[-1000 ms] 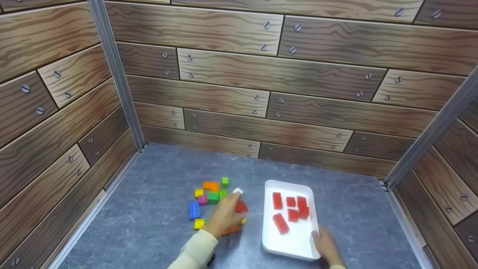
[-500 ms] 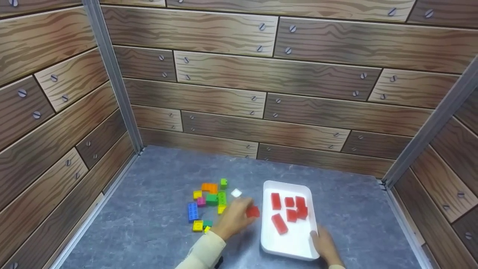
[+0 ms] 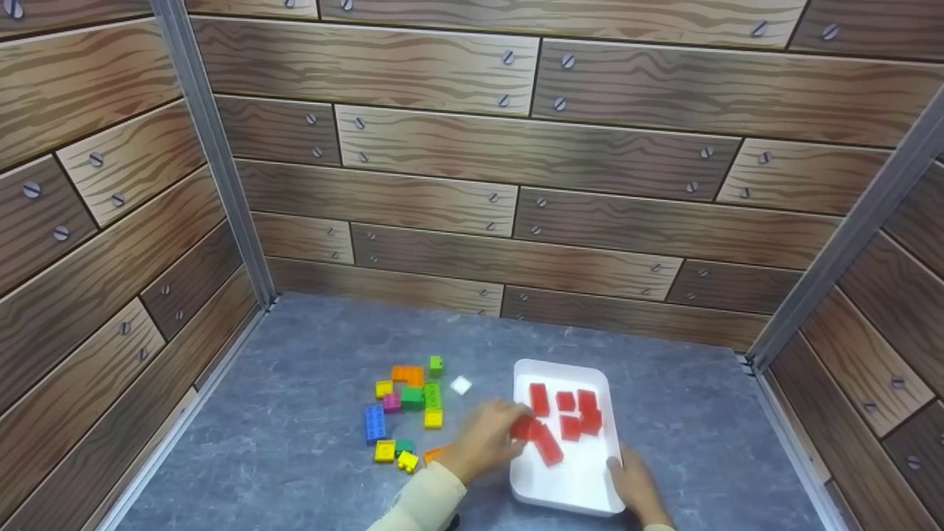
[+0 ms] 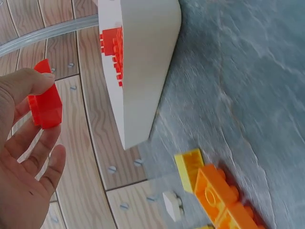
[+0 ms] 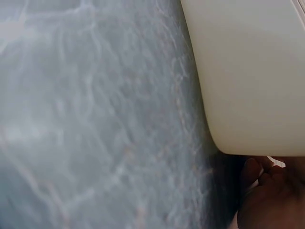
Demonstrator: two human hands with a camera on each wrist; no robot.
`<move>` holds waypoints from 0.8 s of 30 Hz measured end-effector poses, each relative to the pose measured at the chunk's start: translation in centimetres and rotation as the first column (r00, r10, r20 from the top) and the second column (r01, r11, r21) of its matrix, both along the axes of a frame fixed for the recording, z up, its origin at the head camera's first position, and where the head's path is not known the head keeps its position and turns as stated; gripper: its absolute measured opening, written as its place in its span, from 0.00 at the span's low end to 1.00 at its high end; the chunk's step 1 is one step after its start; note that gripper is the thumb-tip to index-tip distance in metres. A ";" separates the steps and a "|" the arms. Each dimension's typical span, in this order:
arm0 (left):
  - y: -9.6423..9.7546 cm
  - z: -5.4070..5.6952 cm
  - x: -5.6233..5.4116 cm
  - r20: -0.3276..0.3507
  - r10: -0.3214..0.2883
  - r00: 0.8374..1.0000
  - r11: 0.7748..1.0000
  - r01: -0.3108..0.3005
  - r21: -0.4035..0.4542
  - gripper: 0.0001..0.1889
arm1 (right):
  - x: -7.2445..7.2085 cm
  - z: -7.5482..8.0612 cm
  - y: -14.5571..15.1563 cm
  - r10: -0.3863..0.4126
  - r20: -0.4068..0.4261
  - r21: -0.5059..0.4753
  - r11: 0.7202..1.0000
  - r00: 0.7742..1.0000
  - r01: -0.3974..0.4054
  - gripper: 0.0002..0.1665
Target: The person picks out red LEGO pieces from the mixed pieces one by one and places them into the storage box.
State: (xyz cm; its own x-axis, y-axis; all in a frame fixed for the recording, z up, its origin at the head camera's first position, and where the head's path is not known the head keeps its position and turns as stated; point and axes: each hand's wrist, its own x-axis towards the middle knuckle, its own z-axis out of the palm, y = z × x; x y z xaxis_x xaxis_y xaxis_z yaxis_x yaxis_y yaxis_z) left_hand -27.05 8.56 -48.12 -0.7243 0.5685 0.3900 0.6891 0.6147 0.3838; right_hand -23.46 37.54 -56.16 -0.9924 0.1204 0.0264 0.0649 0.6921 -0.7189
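My left hand (image 3: 483, 441) pinches a red toy brick (image 4: 50, 106) between thumb and fingers, over the left rim of the white tray (image 3: 568, 488). In the left wrist view the other fingers spread loosely below the brick. Several red bricks (image 3: 539, 399) lie inside the tray, mostly toward its far half. At the tray's near right side, my right hand (image 3: 639, 484) grips the edge, thumb over the rim. The right wrist view shows its fingers (image 5: 252, 171) partly hidden in shadow at the tray's corner.
Left of the tray lie loose bricks: a blue one (image 3: 375, 424), green (image 3: 412, 398), yellow (image 3: 433, 419), pink (image 3: 391, 402), orange (image 3: 408, 375) and white (image 3: 461, 385). Another orange brick (image 4: 220, 198) is partly behind my left hand in the head view. Wood-patterned walls (image 3: 413, 184) enclose the grey table (image 3: 310, 354).
My left hand has lifted the red brick from the loose bricks and carried it right to the tray's left rim. The right hand stays on the tray.
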 end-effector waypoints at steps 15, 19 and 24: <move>5.1 0.4 0.0 0.119 -0.086 0.989 0.983 0.104 -0.153 0.20 | 0.4 -0.3 0.1 -0.021 0.026 0.003 1.000 0.999 0.021 0.27; 6.2 0.3 0.1 0.193 -0.049 0.980 0.971 0.092 -0.220 0.19 | 0.3 -0.2 0.1 -0.018 0.004 -0.009 1.000 1.000 0.018 0.27; 7.3 -0.1 0.0 0.126 -0.040 0.991 0.967 0.070 -0.246 0.18 | 0.3 -0.2 0.1 0.000 -0.020 0.005 1.000 1.000 0.001 0.26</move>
